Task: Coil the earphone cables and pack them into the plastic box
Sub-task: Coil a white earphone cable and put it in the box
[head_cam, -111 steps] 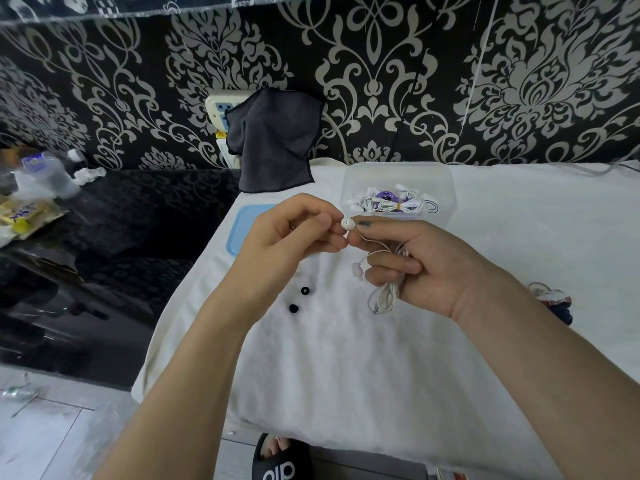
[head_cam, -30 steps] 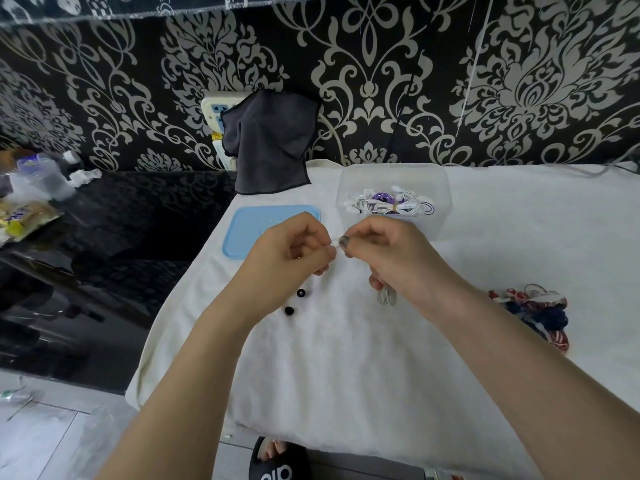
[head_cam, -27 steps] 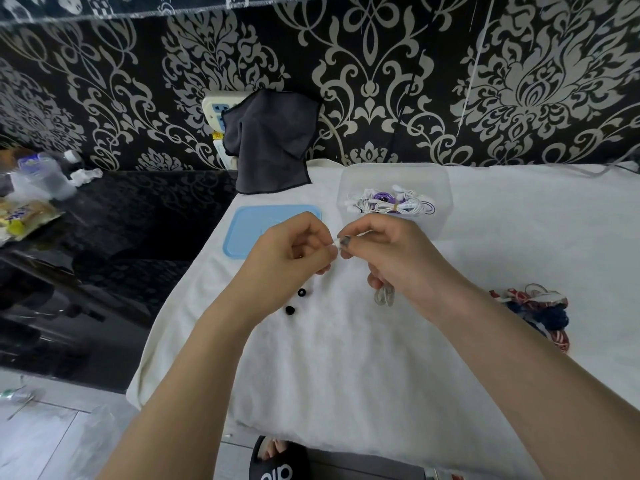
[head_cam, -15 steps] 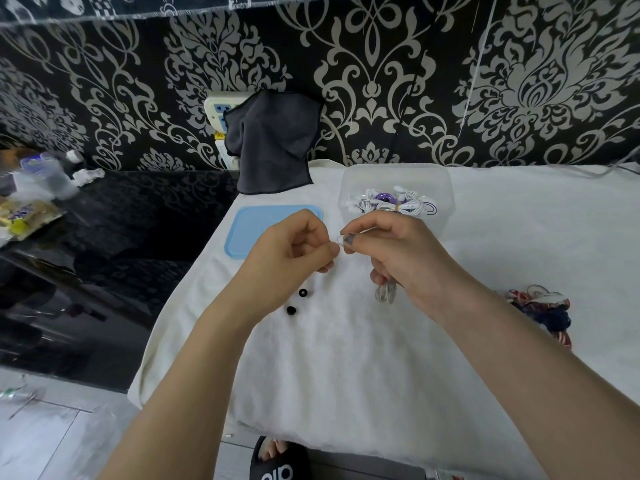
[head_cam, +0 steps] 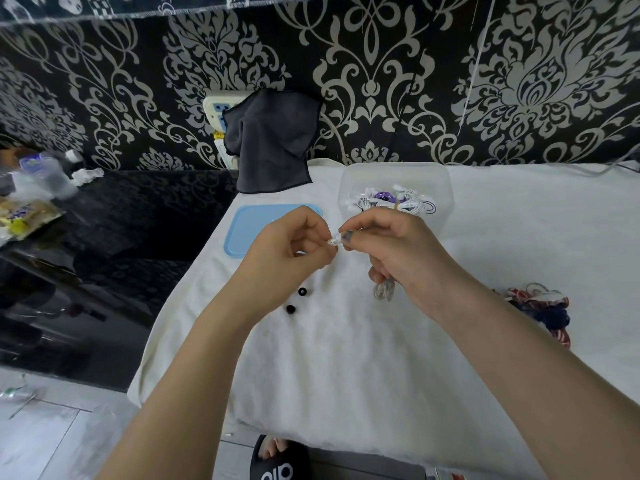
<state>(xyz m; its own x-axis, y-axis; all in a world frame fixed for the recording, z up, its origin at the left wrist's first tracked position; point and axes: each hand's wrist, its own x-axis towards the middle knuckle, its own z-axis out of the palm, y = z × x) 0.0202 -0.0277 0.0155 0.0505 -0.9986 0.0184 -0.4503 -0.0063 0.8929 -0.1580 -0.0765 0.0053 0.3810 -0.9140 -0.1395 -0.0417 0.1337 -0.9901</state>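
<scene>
Black slipper (head_cam: 277, 469) at bottom edge: white letters, apparently "dip". Snack packet (head_cam: 20, 216) print unreadable.

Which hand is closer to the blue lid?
Left. The left hand overlaps the blue lid's right edge in the picture; the right hand is farther right, below the plastic box.

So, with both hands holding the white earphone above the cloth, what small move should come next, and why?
Probably the right hand should set the white earphone into the plastic box. Its cable already hangs as a small bundle under that hand, the left hand pinches only the tip, and the open box just behind holds other coiled earphones.
</scene>
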